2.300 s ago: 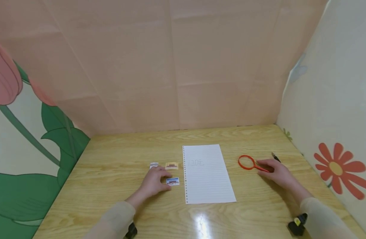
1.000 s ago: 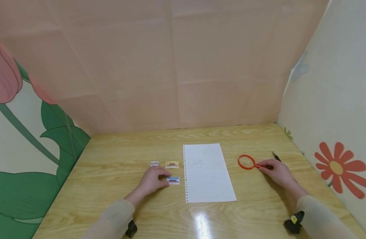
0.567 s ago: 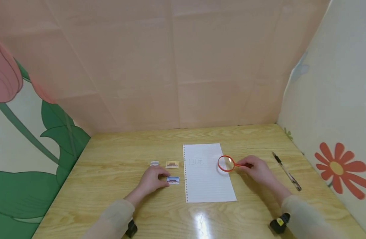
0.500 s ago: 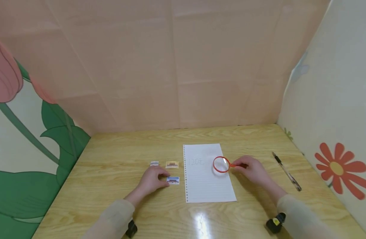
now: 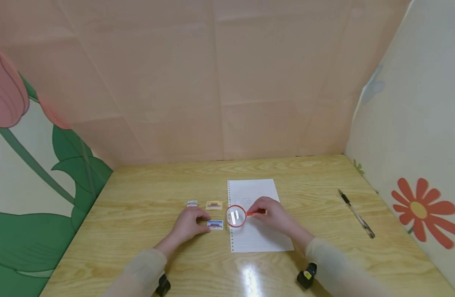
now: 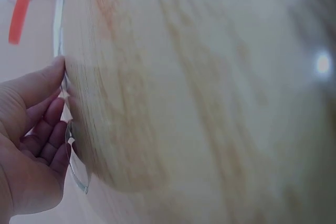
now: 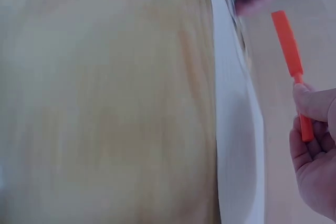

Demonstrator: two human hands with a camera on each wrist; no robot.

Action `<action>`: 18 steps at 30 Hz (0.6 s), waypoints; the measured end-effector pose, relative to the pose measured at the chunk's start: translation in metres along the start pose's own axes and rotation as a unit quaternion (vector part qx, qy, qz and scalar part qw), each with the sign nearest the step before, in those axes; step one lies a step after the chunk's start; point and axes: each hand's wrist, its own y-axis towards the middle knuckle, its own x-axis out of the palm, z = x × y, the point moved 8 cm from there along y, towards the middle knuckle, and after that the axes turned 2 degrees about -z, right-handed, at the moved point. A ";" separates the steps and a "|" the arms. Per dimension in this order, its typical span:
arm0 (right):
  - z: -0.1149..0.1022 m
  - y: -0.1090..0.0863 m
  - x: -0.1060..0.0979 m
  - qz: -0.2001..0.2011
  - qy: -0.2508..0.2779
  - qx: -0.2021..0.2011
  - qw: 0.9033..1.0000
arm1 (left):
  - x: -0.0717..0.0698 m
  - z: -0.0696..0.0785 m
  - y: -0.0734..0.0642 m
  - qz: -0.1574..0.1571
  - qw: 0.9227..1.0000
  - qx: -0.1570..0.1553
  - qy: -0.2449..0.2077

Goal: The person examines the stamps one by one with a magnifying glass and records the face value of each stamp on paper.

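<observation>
My right hand (image 5: pixel 273 214) pinches the handle of a red-rimmed magnifying glass (image 5: pixel 236 226) between thumb and fingers. In the right wrist view that magnifying glass (image 7: pixel 287 43) is seen edge-on, raised off the table. Its lens overlaps the left margin of a lined white sheet (image 5: pixel 264 243). At the left, my left hand (image 5: pixel 190 222) rests on the table, thumb and forefinger at the left edge of a blue postage stamp (image 5: pixel 215 225). A yellow stamp (image 5: pixel 214 205) lies just behind it. A third, pale stamp (image 5: pixel 192 203) is partly hidden by the left hand.
A black-capped clear pen (image 5: pixel 357 214) lies on the wooden table (image 5: pixel 146 198) at the right. Faint handwriting is on the sheet, partly covered by the right hand. A pink backdrop (image 5: pixel 220 82) closes the rear, with flower-painted panels (image 5: pixel 424 165) at both sides.
My right hand has taken the magnifying glass from the table at the right and carried it left over the sheet to its left margin, uncovering the pen. The left hand has hardly moved.
</observation>
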 end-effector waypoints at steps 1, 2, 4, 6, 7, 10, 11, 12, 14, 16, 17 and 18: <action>-0.002 0.003 0.006 -0.004 -0.001 0.004 1.000 | -0.001 0.001 0.000 0.004 1.000 0.006 0.000; -0.005 0.005 0.012 -0.007 -0.001 0.006 1.000 | -0.001 0.001 -0.001 0.008 1.000 0.010 -0.001; -0.010 0.010 0.021 -0.012 -0.004 0.014 1.000 | -0.002 0.002 -0.001 0.014 1.000 0.016 -0.001; -0.016 0.014 0.029 -0.017 -0.007 0.019 1.000 | -0.003 0.004 -0.002 0.021 0.999 0.027 0.002; -0.019 0.016 0.033 -0.018 -0.007 0.020 1.000 | -0.003 0.004 -0.002 0.024 0.999 0.031 0.004; -0.026 0.021 0.041 -0.022 -0.012 0.022 0.999 | -0.004 0.004 -0.002 0.030 0.999 0.036 0.005; -0.028 0.023 0.043 -0.023 -0.015 0.023 0.999 | -0.004 0.005 -0.003 0.031 0.999 0.039 0.006; -0.030 0.024 0.045 -0.025 -0.015 0.028 0.999 | -0.004 0.005 -0.003 0.032 0.999 0.040 0.006; -0.031 0.025 0.049 -0.028 -0.019 0.034 0.999 | -0.004 0.005 -0.004 0.033 0.999 0.043 0.009; -0.031 0.026 0.052 -0.031 -0.019 0.042 0.998 | -0.004 0.005 -0.004 0.031 0.999 0.043 0.011; -0.032 0.026 0.053 -0.033 -0.021 0.045 0.998 | -0.004 0.005 -0.003 0.030 0.999 0.041 0.011; -0.032 0.027 0.054 -0.035 -0.021 0.049 0.998 | -0.003 0.005 -0.003 0.029 0.999 0.039 0.011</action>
